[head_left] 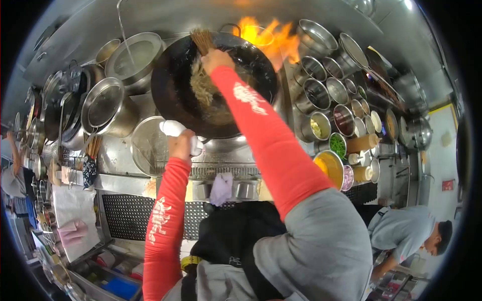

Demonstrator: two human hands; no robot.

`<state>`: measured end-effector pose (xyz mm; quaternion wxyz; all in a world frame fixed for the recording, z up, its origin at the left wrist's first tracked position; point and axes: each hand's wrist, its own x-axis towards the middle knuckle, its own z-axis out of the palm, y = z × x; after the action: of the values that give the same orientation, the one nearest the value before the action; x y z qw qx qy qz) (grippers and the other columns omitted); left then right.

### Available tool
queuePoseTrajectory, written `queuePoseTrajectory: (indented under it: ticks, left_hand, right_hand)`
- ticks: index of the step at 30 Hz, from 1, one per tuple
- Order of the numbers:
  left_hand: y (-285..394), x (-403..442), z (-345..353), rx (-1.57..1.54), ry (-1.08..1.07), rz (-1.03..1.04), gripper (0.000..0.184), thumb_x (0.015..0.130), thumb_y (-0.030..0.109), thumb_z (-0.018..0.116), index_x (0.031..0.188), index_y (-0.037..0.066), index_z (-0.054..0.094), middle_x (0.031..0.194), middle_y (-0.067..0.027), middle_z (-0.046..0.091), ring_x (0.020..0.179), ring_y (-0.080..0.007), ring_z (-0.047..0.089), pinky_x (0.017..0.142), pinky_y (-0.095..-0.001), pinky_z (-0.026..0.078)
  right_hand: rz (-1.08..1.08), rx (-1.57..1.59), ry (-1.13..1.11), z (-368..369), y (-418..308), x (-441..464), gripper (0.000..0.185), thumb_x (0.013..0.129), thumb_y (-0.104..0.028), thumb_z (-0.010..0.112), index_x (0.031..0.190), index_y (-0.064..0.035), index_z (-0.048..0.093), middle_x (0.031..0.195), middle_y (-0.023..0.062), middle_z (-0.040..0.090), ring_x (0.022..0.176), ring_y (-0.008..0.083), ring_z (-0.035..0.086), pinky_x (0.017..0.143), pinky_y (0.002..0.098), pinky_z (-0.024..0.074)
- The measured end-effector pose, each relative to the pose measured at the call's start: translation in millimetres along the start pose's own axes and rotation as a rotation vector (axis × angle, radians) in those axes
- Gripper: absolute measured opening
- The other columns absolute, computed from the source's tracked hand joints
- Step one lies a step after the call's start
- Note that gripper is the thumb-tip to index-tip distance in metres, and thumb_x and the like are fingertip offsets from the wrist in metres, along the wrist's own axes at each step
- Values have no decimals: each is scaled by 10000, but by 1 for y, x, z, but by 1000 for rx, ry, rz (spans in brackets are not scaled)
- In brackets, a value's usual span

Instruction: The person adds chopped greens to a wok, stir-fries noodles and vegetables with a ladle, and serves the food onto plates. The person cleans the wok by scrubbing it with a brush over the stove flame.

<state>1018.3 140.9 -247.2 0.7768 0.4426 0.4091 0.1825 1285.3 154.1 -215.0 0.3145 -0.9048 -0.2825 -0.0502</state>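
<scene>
My right hand (217, 60) is closed around a bamboo wok brush (202, 39), whose bristles point up toward the far rim. It is over a large black wok (168, 75) with murky liquid (202, 88) swirling inside. At the near left of the wok, my left hand (182, 144) grips a white cloth (172, 127) at the wok's edge. Any handle under that cloth is hidden. Both forearms wear red sleeves.
Flames (266, 37) rise behind the wok's right side. Metal pots with strainers (104, 104) stand to the left. Several ingredient containers, one with chopped greens (337, 145), crowd the right. A co-worker (409, 233) bends over at the lower right.
</scene>
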Motion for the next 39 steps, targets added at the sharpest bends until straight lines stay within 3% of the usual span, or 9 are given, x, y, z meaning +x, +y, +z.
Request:
queuePoseTrajectory:
  ticks: [6,8,13,16,19,22,26,33,39]
  left_hand:
    - [-8,4,4,59,46,140,127,761,84,596,849,11,544,704,-98,561,504,-235,574,414,-382,496]
    - [-26,21,-2,87,84,158,123,748,86,599,829,11,544,689,-90,553,484,-234,563,416,-374,495]
    - [-15,11,3,149,44,98,140,734,107,600,786,-20,568,650,-123,590,550,-264,628,445,-379,500]
    - [10,-22,9,298,183,248,288,726,207,619,742,-79,647,645,-174,651,543,-249,646,524,-374,510]
    - [-29,15,6,404,276,261,532,728,351,659,988,-112,633,991,-308,654,995,-410,634,899,-398,486]
    - [-1,-1,1,473,90,81,587,747,377,647,1024,-139,622,1024,-338,637,1017,-425,628,913,-418,482]
    - [-2,-10,3,497,199,120,636,757,375,638,1043,-188,570,1021,-349,630,1011,-418,633,903,-407,489]
    - [-1,-8,3,492,119,77,705,765,380,643,1099,-222,488,1029,-349,625,1008,-417,636,905,-406,495]
    - [6,-8,8,510,226,67,657,753,336,639,1098,-200,483,1063,-340,618,1029,-417,627,920,-403,489]
  right_hand:
    - [-514,-16,-441,-68,-18,-137,355,804,-348,623,1018,-74,693,953,216,674,890,405,650,841,490,501]
    - [-346,-313,-676,-96,-10,-92,355,790,-347,625,997,-73,716,954,228,670,902,405,649,857,481,497]
    - [-247,-271,-156,-5,19,-29,249,788,-302,636,823,-73,730,914,197,690,866,389,672,787,471,536]
    - [-548,-191,-373,-58,-11,-133,412,839,-354,617,1133,-66,645,895,215,672,825,414,647,767,501,511]
    - [-699,-242,-601,-120,16,-142,462,804,-390,659,1156,-91,669,974,187,684,914,379,655,833,456,516]
    - [-343,-497,-744,-106,13,-39,446,713,-349,741,1076,-89,718,1025,220,681,939,351,673,874,393,518]
    - [-468,-397,-309,-38,34,-24,477,751,-364,705,1147,-99,682,933,218,686,885,388,668,824,441,523]
    - [-427,-507,-792,-113,29,-54,379,750,-338,731,1055,-113,735,988,191,697,951,348,665,908,407,503]
    - [-579,-409,-210,-23,48,-7,513,750,-387,672,1141,-54,680,959,249,677,935,372,666,866,431,509]
